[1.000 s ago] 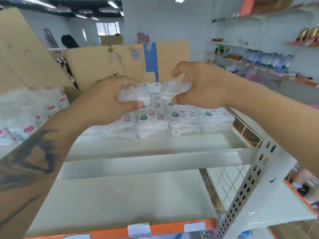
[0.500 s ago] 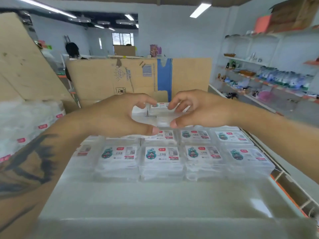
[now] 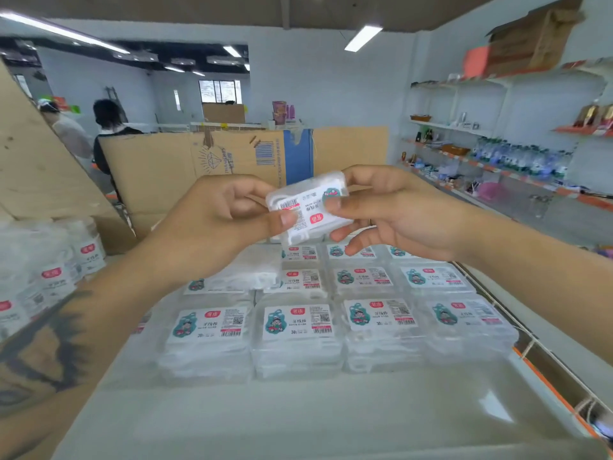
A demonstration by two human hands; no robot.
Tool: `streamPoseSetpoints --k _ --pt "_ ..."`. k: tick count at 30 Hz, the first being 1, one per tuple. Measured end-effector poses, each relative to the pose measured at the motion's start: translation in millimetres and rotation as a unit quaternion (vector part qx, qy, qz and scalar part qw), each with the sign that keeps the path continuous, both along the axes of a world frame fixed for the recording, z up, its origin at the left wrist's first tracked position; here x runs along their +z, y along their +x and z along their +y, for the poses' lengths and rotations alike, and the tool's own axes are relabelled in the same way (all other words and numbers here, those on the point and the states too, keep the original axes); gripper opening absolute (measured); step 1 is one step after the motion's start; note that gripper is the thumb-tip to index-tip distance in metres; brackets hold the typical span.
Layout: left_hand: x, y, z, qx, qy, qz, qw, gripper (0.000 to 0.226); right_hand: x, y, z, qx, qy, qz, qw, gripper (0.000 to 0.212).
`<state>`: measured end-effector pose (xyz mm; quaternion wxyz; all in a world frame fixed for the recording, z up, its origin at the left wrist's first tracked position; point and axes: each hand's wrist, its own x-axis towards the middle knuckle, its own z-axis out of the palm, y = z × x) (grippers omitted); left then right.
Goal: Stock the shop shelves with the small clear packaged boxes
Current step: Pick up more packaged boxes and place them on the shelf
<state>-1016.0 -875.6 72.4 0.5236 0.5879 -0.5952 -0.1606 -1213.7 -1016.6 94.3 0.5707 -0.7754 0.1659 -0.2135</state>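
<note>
A small clear box [image 3: 306,207] with a white, red and teal label is held in the air above the shelf, tilted with its label upside down. My left hand [image 3: 212,227] pinches its left end with thumb and fingers. My right hand [image 3: 394,210] pinches its right end, thumb on the label. Below, several stacks of the same clear boxes [image 3: 358,313] stand in rows on the white shelf [image 3: 298,423], labels facing up.
A shrink-wrapped bundle of more boxes [image 3: 46,270] sits at the left. Flattened cardboard [image 3: 205,161] stands behind the shelf, and two people stand beyond it at the far left. Stocked wall shelves [image 3: 517,157] run along the right. The shelf's orange edge [image 3: 550,386] is at right.
Both hands lifted one box off the rear rows and raised it, tilting it with the label turned round. The camera view rose and moved closer to the shelf.
</note>
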Motion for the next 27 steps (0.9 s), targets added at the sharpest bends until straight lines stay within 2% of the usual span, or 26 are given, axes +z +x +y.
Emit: streamPoseSetpoints --k 5,10,13,16,20,23,27 --pt "-1.6 -3.4 5.7 -0.003 0.006 0.038 0.999 0.033 -1.1 1.2 3.8 -0.01 0.022 -0.045 0.999 0.046" --pt "-5.7 -6.2 9.6 -0.022 0.026 0.029 0.999 0.035 1.6 4.2 11.2 -0.008 0.05 -0.067 0.996 0.038" --pt "-5.3 -12.6 11.9 -0.036 0.023 -0.004 0.999 0.036 2.1 4.3 11.9 -0.004 0.066 -0.087 0.994 0.034" --pt "-5.0 -13.4 13.8 -0.05 0.016 -0.043 0.998 0.043 3.8 3.3 13.4 0.002 0.074 -0.097 0.992 0.041" --pt "-8.5 -5.9 14.2 -0.068 -0.039 -0.033 0.996 0.067 4.2 2.0 15.5 0.004 0.038 -0.084 0.996 0.042" --pt "-8.7 -5.5 15.5 -0.086 -0.058 -0.083 0.991 0.082 3.1 1.9 17.1 0.016 0.015 -0.072 0.997 0.031" --pt "-7.4 -12.4 18.3 -0.052 -0.062 -0.154 0.985 0.069 0.8 -0.2 16.3 0.032 -0.016 -0.04 0.999 0.023"
